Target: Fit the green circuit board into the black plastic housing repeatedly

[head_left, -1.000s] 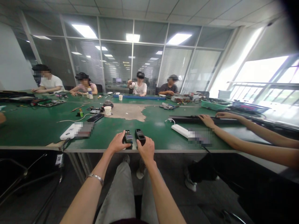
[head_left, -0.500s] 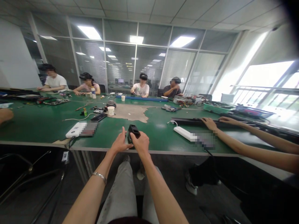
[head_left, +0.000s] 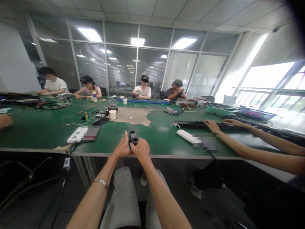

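While both forearms reach in from the near edge, the left hand (head_left: 122, 148) and right hand (head_left: 142, 150) press together, fingers curled around a small black box (head_left: 133, 137); the lower end is hidden, so the exact pinch cannot be told. The shared grip appears to steady the blocky casing upright above the green table (head_left: 152, 136). A white power strip (head_left: 184, 136) lies right, near a co-worker's hand (head_left: 213, 126); a paper cup (head_left: 112, 114) stands beyond.
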Motion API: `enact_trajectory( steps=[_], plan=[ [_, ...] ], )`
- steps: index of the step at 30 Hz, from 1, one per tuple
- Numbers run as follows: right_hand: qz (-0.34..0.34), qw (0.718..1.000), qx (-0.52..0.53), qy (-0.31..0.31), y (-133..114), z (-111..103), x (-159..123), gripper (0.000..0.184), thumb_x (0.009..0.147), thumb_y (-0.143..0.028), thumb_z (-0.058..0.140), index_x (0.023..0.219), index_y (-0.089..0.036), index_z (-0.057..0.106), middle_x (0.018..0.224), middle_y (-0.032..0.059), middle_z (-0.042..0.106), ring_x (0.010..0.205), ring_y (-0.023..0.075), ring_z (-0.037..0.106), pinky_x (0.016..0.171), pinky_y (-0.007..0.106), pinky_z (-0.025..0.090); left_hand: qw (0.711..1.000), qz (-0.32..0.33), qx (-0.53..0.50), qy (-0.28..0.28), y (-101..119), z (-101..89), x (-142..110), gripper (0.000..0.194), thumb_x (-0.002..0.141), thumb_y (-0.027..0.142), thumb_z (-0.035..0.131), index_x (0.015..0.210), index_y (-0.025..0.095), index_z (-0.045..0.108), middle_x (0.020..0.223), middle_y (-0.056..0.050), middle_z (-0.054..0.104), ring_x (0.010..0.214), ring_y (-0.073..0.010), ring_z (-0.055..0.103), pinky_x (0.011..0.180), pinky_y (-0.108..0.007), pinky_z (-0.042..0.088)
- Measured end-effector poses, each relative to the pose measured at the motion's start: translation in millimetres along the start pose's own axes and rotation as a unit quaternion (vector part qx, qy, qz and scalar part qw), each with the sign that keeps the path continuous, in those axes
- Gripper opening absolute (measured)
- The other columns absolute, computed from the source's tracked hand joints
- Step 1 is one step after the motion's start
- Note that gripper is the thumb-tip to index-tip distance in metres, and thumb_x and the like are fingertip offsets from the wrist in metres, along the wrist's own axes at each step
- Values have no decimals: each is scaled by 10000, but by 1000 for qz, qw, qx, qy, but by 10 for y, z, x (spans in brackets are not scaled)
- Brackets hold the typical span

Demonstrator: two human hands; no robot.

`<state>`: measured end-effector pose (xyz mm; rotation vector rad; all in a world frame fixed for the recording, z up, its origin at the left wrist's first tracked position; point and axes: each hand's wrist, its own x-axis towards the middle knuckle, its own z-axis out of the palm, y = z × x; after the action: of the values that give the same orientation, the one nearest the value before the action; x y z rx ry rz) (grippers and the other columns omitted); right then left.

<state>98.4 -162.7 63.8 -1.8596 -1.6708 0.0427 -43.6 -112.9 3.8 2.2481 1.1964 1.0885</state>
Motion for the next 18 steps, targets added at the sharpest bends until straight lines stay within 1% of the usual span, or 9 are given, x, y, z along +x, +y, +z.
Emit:
enact_trajectory(
  steps=[4, 7, 13, 18],
  plan=[
    [10, 1000, -8, -9, -82, -24, 83, 327, 748, -375, 632, 950, -120, 662, 948, 166, 676, 913, 284, 655, 759, 342, 468, 1000, -17, -12, -2, -3, -11, -8, 1381, 619, 397, 788, 1479, 115, -255, 1556, -292, 168, 1446, -395, 214, 1127, -577, 245],
    [14, 1000, -9, -14, -103, -8, 59, 312, 742, -346, 637, 949, -113, 658, 946, 171, 673, 911, 278, 654, 771, 341, 463, 1000, -19, -14, 0, -6, -12, -12, 1382, 613, 387, 788, 1479, 105, -252, 1553, -300, 167, 1448, -396, 209, 1131, -583, 229],
    [1, 1000, 12, 5, -9, 61, -70, 414, 781, -493, 647, 1001, -143, 630, 1001, 154, 653, 969, 275, 618, 783, 336, 455, 1000, -7, 1, 4, 35, -21, -21, 1284, 682, 383, 714, 1478, 82, -247, 1545, -303, 186, 1441, -372, 243, 1134, -562, 253],
    [-13, 998, 50, 29, 48, 108, -86, 294, 824, -441, 625, 939, -171, 640, 941, 111, 652, 945, 241, 604, 805, 306, 437, 1000, 12, 5, 0, 32, -7, -1, 1264, 704, 335, 699, 1468, 108, -281, 1537, -270, 243, 1414, -346, 309, 1130, -540, 284]
  ],
)
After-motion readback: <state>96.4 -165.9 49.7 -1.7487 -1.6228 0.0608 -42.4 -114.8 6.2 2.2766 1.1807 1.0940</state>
